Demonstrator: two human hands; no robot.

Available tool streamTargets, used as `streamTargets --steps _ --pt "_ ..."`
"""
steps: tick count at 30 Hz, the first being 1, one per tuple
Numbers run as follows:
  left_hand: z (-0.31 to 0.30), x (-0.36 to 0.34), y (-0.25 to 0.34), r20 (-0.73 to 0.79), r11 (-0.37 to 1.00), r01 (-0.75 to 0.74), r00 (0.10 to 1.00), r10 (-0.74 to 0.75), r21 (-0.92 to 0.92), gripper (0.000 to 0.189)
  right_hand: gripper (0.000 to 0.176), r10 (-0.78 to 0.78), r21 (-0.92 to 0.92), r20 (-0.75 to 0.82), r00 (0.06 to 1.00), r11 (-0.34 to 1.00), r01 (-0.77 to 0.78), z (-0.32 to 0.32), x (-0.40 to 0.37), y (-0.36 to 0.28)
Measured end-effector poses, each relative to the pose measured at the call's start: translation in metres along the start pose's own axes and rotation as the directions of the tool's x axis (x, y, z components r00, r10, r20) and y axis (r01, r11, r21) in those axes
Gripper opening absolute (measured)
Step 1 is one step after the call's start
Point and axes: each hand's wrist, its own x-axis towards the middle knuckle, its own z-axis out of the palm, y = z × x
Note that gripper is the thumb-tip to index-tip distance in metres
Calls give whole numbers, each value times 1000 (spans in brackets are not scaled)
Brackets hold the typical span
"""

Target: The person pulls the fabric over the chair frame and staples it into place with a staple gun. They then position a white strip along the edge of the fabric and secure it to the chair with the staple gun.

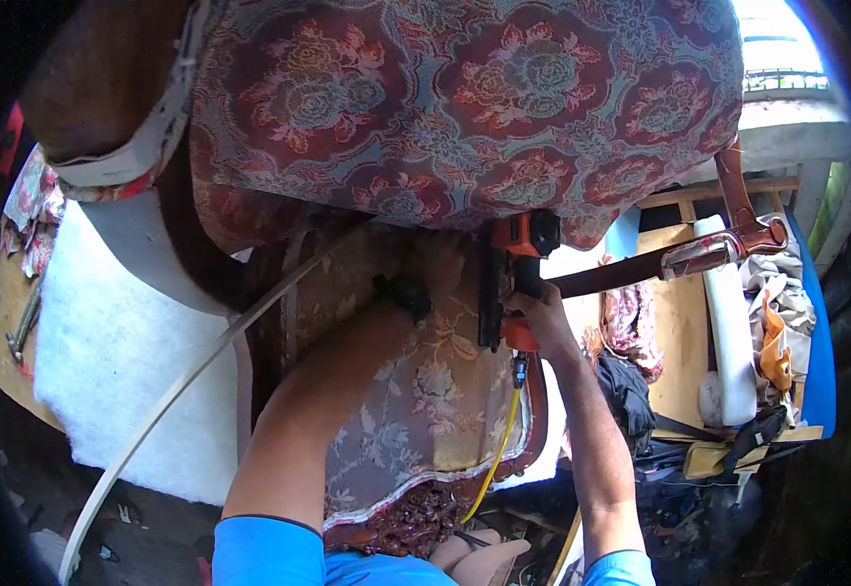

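In the head view, the right hand (540, 317) has its grip wrapped tight around the handle of the orange staple gun (515, 256). The gun's nose is set against the lower edge of the floral back fabric (464, 107), where it meets the seat cover (425, 391). The left arm (318, 410) reaches into that same fold, but the left hand is hidden there, so I cannot tell its grip. Judging by the fabric already draped over back and seat, the covering looks well along, with this seam apparently not yet fully fastened.
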Motion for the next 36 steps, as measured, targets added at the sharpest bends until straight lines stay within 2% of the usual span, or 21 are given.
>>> streamTargets --steps 10,12,14,17,19,21,22,24,25,28,30,33,34,35,36 --pt "1 4 -2 38 996 -31 999 28 88 40 23 -9 97 -8 1000 995 9 14 1 -3" --pt "1 3 2 9 999 18 1000 -18 43 41 26 -35 125 0 999 992 34 16 2 -3" --pt "-5 1 3 -20 971 148 988 -154 -189 43 25 2 131 -13 1000 991 0 19 3 -1" --pt "16 -1 -5 -58 995 49 997 -54 -93 47 25 18 147 -2 1000 989 -17 20 9 5" --pt "9 -1 -4 6 998 8 1000 -7 -70 49 25 33 153 14 999 988 -35 20 7 4" --pt "8 1 -6 -52 998 -55 997 54 -11 49 24 50 153 35 998 987 -55 22 6 -3" --pt "16 -2 -10 -138 995 -88 986 93 41 49 24 36 148 26 999 988 -40 23 8 -4" --pt "25 -4 -12 -183 989 -103 976 121 104 48 25 18 141 5 1000 990 -18 26 5 -2" --pt "10 -1 -4 -145 990 -91 984 107 112 48 25 27 135 3 1000 990 -27 25 5 2" --pt "5 7 -5 105 998 28 994 -22 -56 47 26 29 107 3 1000 994 -29 26 14 5" --pt "1 7 -4 191 995 40 981 -21 -93 47 26 28 65 -2 1000 997 -27 24 12 6" --pt "-17 6 1 74 996 -77 995 73 52 48 28 -97 87 57 994 992 92 14 3 16" --pt "-23 5 1 12 990 -88 996 87 109 49 34 -112 69 43 993 992 108 11 -11 13" --pt "-25 1 2 -6 990 -82 997 83 111 50 41 -114 50 29 993 992 113 7 -41 11" --pt "-27 -3 3 -25 991 -76 997 79 112 51 47 -46 -18 65 997 999 48 -3 -68 13"
